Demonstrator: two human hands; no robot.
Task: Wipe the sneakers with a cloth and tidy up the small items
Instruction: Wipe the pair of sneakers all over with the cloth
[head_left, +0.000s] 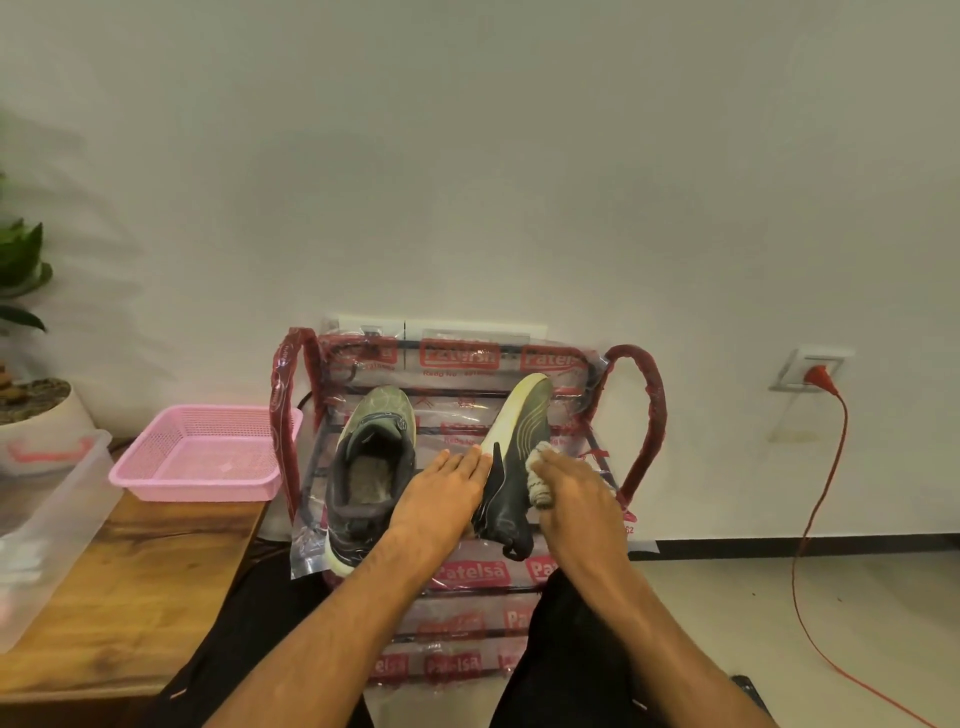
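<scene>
My right hand (571, 501) grips the grey cloth wad (539, 480) on the tipped black sneaker (517, 457), left hand (444, 491) flat against it — the nine-o'clock olive sneaker (371, 452) and tidying likely remain.

Red chair arms (649, 415) flank both sneakers (371, 467); basket (202, 457) left.

A plain white wall (467, 156) is filling most of the view, taking soft, even light, with a faint leafy shadow spreading over it at the left. A dark skirting strip (779, 545) is running along its foot at the right, meeting a pale floor (857, 597). A wall socket (810, 364) is sitting low on the wall, a red plug (819, 374) pushed into it, and a red cord (826, 483) is hanging down and trailing across the floor. A wooden table (130, 571) is standing at the left, with a leafy plant (21, 260) in a white pot (57, 421) showing beyond it. A red-framed rack (647, 415) wrapped in printed plastic is standing against the wall.
</scene>
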